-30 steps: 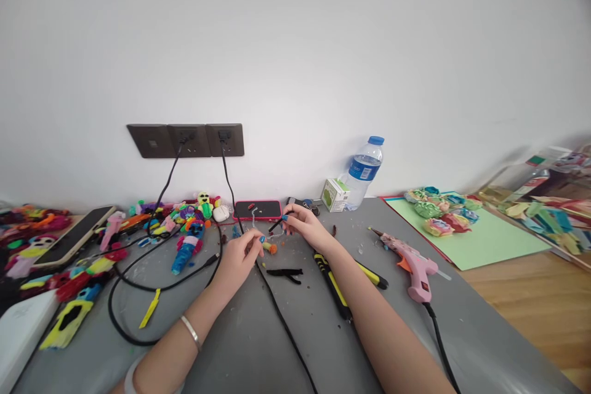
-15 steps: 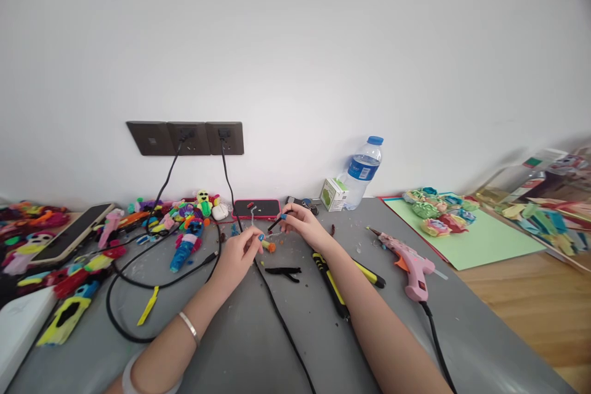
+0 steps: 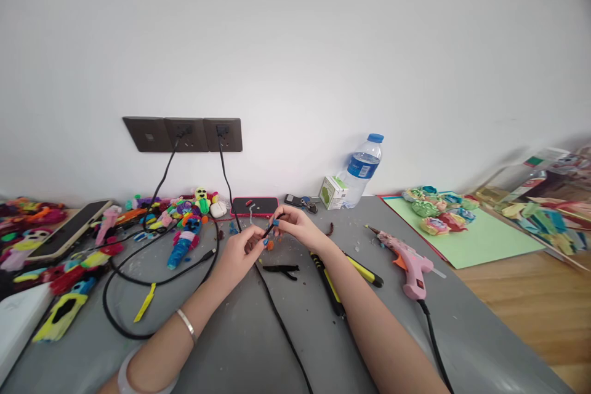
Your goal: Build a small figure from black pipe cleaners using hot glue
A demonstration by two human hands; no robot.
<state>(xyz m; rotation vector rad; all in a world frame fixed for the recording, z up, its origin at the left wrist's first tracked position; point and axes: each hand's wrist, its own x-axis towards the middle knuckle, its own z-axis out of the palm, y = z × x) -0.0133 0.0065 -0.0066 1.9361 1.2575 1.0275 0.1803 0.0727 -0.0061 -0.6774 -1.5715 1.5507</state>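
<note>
My left hand (image 3: pixel 240 252) and my right hand (image 3: pixel 295 226) meet over the grey table (image 3: pixel 295 332), fingertips almost touching. Between them they pinch a short black pipe-cleaner strip (image 3: pixel 268 231). A small orange piece (image 3: pixel 270 245) sits just under the fingers; whether my left hand holds it I cannot tell. A black fuzzy strip (image 3: pixel 281 269) lies on the table just in front of my hands. A black cable (image 3: pixel 277 320) runs from the wall socket under my left hand toward me.
A pink glue gun (image 3: pixel 409 261) lies to the right, black-and-yellow tools (image 3: pixel 330 283) beside my right forearm. A red-cased phone (image 3: pixel 255 206), a water bottle (image 3: pixel 362 172) and a small green box (image 3: pixel 333 192) stand by the wall. Colourful figures (image 3: pixel 184 221) crowd the left; green paper (image 3: pixel 480 237) lies right.
My hands have drawn closer together, and the black strip now sits between both sets of fingertips. The view has shifted slightly.
</note>
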